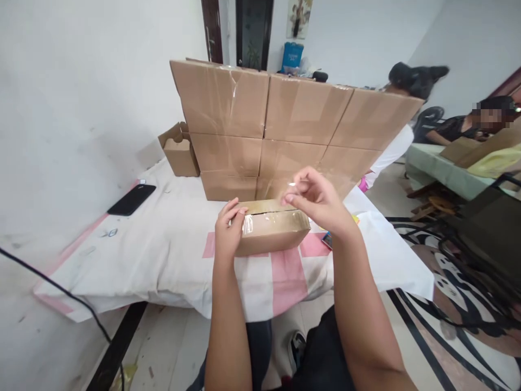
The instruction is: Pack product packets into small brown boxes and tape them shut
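Observation:
A small brown cardboard box (273,234) lies on the table in front of me, with shiny clear tape on its side and a narrow dark gap along its upper edge. My left hand (228,227) grips the left end of this box, fingers on top and thumb against the near face. Above the box's right part, my right hand (315,200) is closed in a pinch. A glint of clear tape (292,185) shows at its fingertips; how far the strip reaches is hard to make out.
Stacked cardboard boxes (228,106) form a wall behind the box. An open carton (179,153) and a black phone (132,199) are on the left of the tablecloth (163,255). A small blue object (327,240) lies by my right forearm. Two people sit beyond, at right.

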`<action>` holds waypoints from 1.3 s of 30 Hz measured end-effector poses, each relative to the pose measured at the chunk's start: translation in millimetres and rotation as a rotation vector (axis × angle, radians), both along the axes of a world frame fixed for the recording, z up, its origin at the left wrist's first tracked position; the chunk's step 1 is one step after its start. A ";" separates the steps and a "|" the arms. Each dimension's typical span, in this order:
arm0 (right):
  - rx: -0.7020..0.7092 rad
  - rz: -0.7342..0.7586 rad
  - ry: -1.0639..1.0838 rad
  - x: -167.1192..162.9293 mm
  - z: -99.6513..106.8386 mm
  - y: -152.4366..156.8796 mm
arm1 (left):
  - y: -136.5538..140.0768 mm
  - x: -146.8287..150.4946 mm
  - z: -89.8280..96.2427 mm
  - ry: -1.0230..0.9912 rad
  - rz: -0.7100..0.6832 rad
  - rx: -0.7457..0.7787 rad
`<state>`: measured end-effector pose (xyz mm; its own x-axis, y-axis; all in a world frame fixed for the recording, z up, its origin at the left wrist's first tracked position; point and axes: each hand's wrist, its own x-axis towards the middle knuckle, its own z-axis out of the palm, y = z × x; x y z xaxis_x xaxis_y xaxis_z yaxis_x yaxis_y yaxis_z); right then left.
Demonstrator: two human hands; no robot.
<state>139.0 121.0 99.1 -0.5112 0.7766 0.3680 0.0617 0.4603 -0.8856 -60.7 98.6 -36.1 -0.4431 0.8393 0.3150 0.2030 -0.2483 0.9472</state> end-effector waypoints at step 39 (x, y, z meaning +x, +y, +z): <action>-0.379 0.157 -0.304 -23.3 -54.7 63.5 | -33.9 11.4 8.0 0.520 -0.062 -0.015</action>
